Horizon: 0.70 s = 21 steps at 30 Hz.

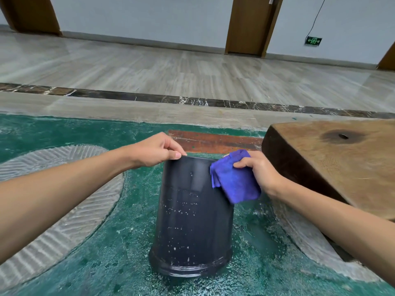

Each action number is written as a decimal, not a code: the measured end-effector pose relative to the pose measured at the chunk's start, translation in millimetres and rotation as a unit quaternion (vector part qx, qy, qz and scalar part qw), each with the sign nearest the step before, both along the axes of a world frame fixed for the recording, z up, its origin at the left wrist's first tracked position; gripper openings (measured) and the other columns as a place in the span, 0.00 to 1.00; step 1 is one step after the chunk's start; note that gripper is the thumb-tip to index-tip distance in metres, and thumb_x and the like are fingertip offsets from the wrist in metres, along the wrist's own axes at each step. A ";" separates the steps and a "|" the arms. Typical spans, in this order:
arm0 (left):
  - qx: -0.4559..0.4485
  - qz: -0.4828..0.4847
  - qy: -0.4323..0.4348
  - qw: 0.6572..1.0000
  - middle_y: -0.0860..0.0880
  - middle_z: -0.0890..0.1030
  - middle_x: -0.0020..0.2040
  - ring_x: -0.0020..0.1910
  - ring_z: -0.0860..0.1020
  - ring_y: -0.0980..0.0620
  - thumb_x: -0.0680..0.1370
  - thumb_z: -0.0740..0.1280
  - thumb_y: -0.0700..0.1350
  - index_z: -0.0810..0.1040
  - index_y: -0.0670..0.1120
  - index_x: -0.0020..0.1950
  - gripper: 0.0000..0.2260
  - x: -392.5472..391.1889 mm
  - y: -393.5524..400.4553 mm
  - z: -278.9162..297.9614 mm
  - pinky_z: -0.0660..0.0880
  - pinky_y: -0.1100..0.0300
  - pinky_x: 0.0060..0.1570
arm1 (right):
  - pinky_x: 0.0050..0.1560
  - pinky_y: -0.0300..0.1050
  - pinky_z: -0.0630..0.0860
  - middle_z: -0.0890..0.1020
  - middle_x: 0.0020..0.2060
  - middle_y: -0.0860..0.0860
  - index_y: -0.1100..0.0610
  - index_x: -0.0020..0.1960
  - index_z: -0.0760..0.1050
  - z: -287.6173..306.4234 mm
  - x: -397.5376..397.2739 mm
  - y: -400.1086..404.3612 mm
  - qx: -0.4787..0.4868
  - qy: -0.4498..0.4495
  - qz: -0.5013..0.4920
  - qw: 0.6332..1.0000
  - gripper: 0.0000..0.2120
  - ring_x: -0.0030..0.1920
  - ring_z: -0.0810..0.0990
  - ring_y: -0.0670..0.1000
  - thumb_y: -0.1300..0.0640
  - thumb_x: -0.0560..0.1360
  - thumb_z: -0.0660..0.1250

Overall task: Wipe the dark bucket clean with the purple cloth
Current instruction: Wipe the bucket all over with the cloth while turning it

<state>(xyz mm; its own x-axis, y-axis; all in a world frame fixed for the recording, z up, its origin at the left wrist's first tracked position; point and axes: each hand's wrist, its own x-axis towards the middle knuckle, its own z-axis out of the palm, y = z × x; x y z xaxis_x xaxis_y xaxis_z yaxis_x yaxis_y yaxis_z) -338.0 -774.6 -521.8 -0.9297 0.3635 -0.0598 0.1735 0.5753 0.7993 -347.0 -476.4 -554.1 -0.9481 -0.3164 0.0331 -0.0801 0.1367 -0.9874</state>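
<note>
The dark bucket (pixel 190 221) stands upside down on the green floor, its wide rim at the bottom and its base uppermost. White specks dot its side. My left hand (pixel 158 150) pinches the upper edge of the bucket at its left. My right hand (pixel 258 169) grips the folded purple cloth (pixel 233 178) and presses it against the bucket's upper right side.
A thick wooden slab (pixel 333 159) juts in from the right, close to my right arm. The green floor (pixel 111 253) is wet and speckled, with grey ribbed patches (pixel 64 210) at left and right. A reddish board (pixel 211 142) lies behind the bucket. Tiled corridor and doors beyond.
</note>
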 end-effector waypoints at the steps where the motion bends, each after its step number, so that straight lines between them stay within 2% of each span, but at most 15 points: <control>1: 0.004 0.015 -0.002 1.000 0.51 0.86 0.51 0.53 0.81 0.58 0.80 0.66 0.38 0.86 0.44 0.53 0.09 -0.7 -0.6 -1.5 0.73 0.63 0.60 | 0.50 0.48 0.75 0.85 0.42 0.57 0.69 0.44 0.81 -0.4 -0.5 -0.5 -0.021 0.007 -0.027 0.999 0.14 0.45 0.81 0.54 0.61 0.64 0.67; 4: 0.035 0.044 -0.002 0.998 0.57 0.86 0.49 0.50 0.81 0.65 0.79 0.66 0.37 0.86 0.51 0.49 0.11 -4.2 0.8 -7.4 0.72 0.73 0.52 | 0.49 0.41 0.76 0.88 0.43 0.47 0.55 0.44 0.86 0.1 -0.7 1.7 -0.064 0.056 -0.135 0.987 0.09 0.46 0.84 0.47 0.60 0.67 0.68; 7: 0.061 0.058 -0.009 0.996 0.60 0.86 0.48 0.49 0.80 0.68 0.79 0.66 0.38 0.86 0.54 0.47 0.13 -9.1 4.2 -11.2 0.71 0.77 0.49 | 0.54 0.33 0.75 0.88 0.50 0.40 0.45 0.49 0.85 -1.1 4.1 -2.8 -0.049 0.108 -0.153 0.981 0.14 0.52 0.83 0.38 0.62 0.75 0.67; 10: 0.069 0.063 -0.017 0.995 0.57 0.86 0.52 0.55 0.80 0.64 0.79 0.67 0.39 0.86 0.50 0.53 0.10 -14.4 11.1 -12.3 0.71 0.70 0.56 | 0.66 0.39 0.72 0.84 0.60 0.39 0.52 0.62 0.81 -8.5 9.4 -16.5 -0.008 0.118 -0.129 0.985 0.14 0.62 0.80 0.40 0.64 0.80 0.65; 12: 0.080 0.075 -0.020 0.994 0.55 0.85 0.54 0.56 0.79 0.61 0.79 0.67 0.39 0.85 0.49 0.54 0.09 -17.9 18.6 -13.0 0.70 0.67 0.58 | 0.70 0.40 0.70 0.81 0.64 0.37 0.51 0.67 0.78 -13.6 15.6 -29.3 0.009 0.117 -0.097 0.988 0.17 0.66 0.78 0.38 0.63 0.81 0.66; 15: 0.117 0.108 -0.041 0.986 0.53 0.85 0.51 0.54 0.79 0.58 0.78 0.68 0.39 0.84 0.50 0.52 0.09 -22.1 27.5 -14.5 0.71 0.69 0.54 | 0.76 0.39 0.64 0.75 0.72 0.37 0.49 0.74 0.72 -20.4 22.8 -45.3 0.028 0.118 -0.047 0.992 0.22 0.72 0.71 0.36 0.60 0.82 0.66; 17: 0.134 0.118 -0.054 0.982 0.53 0.85 0.50 0.52 0.79 0.59 0.78 0.68 0.39 0.84 0.51 0.50 0.09 -24.4 28.8 -15.4 0.71 0.71 0.51 | 0.78 0.41 0.59 0.71 0.75 0.38 0.46 0.76 0.71 -22.6 24.3 -49.4 0.061 0.130 -0.034 0.989 0.24 0.75 0.65 0.36 0.58 0.82 0.67; 19: 0.139 0.128 -0.058 0.980 0.51 0.85 0.52 0.54 0.79 0.57 0.78 0.68 0.38 0.84 0.51 0.51 0.09 -26.2 28.9 -15.4 0.69 0.68 0.55 | 0.79 0.40 0.56 0.68 0.77 0.38 0.45 0.75 0.71 -23.6 27.0 -49.0 0.097 0.152 -0.005 0.984 0.24 0.77 0.61 0.36 0.57 0.81 0.69; 21: 0.135 0.140 -0.060 0.979 0.50 0.84 0.53 0.57 0.78 0.56 0.77 0.69 0.38 0.84 0.51 0.51 0.09 -27.9 28.7 -15.2 0.67 0.66 0.58 | 0.78 0.35 0.52 0.67 0.76 0.37 0.42 0.73 0.72 -26.1 32.9 -47.2 0.134 0.188 0.040 0.972 0.24 0.78 0.57 0.35 0.59 0.80 0.70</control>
